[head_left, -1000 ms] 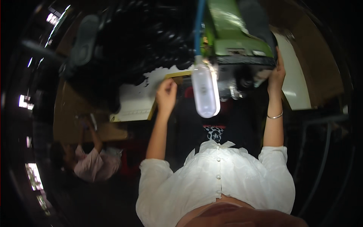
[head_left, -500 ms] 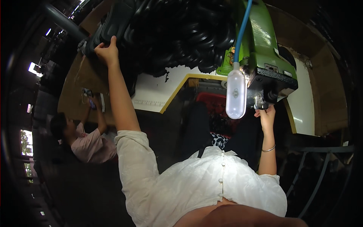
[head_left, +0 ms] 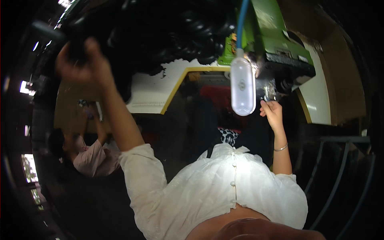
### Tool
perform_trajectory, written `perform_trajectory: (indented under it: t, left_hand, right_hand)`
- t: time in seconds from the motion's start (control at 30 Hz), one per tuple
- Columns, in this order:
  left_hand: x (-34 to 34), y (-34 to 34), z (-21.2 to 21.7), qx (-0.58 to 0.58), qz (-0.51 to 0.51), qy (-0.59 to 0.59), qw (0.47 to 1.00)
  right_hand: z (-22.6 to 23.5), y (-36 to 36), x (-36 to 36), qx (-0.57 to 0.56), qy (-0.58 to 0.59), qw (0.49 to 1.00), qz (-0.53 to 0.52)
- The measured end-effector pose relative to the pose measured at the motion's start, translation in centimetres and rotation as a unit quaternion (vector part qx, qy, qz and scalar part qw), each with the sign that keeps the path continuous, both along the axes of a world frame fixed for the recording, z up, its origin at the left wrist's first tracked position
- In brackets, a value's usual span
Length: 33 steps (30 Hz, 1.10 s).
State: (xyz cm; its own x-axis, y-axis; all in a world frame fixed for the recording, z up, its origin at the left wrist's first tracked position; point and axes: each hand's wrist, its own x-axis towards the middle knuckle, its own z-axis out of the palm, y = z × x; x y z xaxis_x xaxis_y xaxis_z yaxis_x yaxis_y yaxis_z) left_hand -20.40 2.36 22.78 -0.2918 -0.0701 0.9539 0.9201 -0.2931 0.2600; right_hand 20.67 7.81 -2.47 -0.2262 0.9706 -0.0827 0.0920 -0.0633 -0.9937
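At the far left my left hand [head_left: 89, 70] is raised beside a large heap of shiny black pieces [head_left: 172, 36]. Motion smears its fingers, and whether it holds anything dark does not show. My right hand [head_left: 273, 113], with a bracelet at the wrist, is just below the black head of a green machine [head_left: 282, 48]. Thumb and fingertips there are drawn together; anything between them is too small to make out. Between the heap and the machine head hangs a pale capsule-shaped lamp [head_left: 243, 90] on a blue cord.
The white table [head_left: 150, 94] has a yellow-edged cutout in front of me. A red container [head_left: 212, 93] sits low beneath it. Farther left, another person in a pink top [head_left: 96, 158] works with both hands. Brown board [head_left: 344, 76] stands at right, above metal rails [head_left: 336, 184].
My left hand has left the black shoe soles at the heap's left end, moving left and nearer. The whole view has shifted a little; my right hand stays by the machine head.
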Motion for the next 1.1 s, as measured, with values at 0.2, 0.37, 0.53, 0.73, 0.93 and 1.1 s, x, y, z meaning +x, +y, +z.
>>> perform_trajectory:
  t: [0.2, 0.37, 0.53, 0.73, 0.93, 1.1]
  left_hand:
    - [8.9, -9.1, -7.0, 0.167, 0.059, 0.165, 0.97]
    - [16.4, -9.2, -19.4, -0.226, -0.336, -0.18, 0.896]
    - [22.9, -6.6, -22.7, -0.325, -0.533, -0.389, 0.677]
    - [24.6, -1.6, -20.8, -0.502, -0.558, -0.296, 0.591]
    - [22.8, -0.5, -18.8, -0.599, -0.509, -0.325, 0.525]
    - [22.6, -1.9, -19.7, -0.538, -0.515, -0.378, 0.55]
  right_hand:
    - [-4.1, -3.9, -1.0, -0.038, -0.03, 0.978, 0.202]
    - [-4.2, -7.6, -2.5, -0.059, -0.059, 0.961, 0.265]
    - [-10.7, -8.3, -0.7, -0.159, -0.058, 0.95, 0.261]
    - [-10.6, -8.6, -3.1, -0.092, 0.031, 0.967, 0.235]
    - [-8.0, -8.8, -4.5, -0.12, 0.003, 0.943, 0.309]
    - [-9.8, -8.2, -2.6, -0.156, -0.001, 0.935, 0.319]
